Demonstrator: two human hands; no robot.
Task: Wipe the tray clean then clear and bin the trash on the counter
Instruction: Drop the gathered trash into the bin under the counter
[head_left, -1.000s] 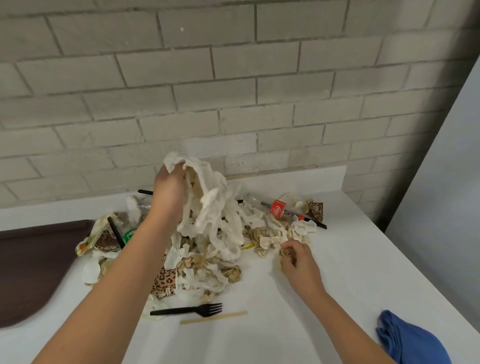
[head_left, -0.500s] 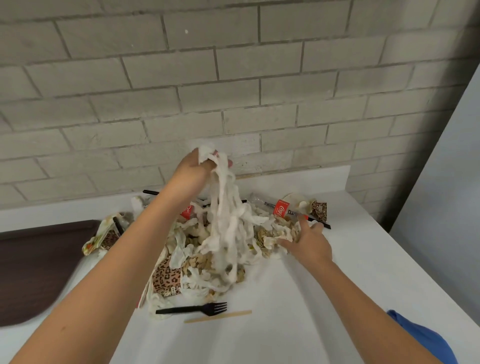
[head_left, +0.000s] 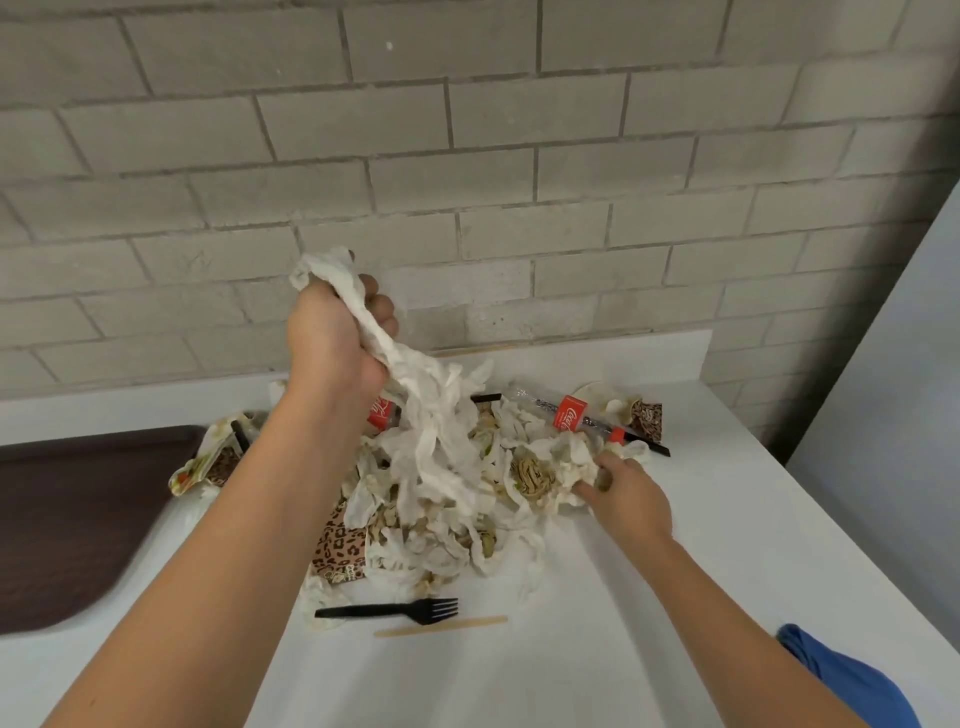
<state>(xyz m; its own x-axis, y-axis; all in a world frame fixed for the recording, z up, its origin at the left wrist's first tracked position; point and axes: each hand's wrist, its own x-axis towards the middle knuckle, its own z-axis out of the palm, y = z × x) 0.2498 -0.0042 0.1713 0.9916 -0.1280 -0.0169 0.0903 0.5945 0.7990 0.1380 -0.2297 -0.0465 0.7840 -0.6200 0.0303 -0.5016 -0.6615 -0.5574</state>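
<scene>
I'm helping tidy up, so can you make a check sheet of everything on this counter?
Surface: white counter.
Job's things: brown tray at left; trash pile of crumpled paper and wrappers mid-counter; blue cloth near right.
Clutter: black fork and wooden stick beside the pile; red-labelled bottle behind it.
Hands: left hand grips paper strips lifted from the pile; right hand grips crumpled paper at its right edge.
Cables: nothing seen.
Surroundings: brick wall behind.
</scene>
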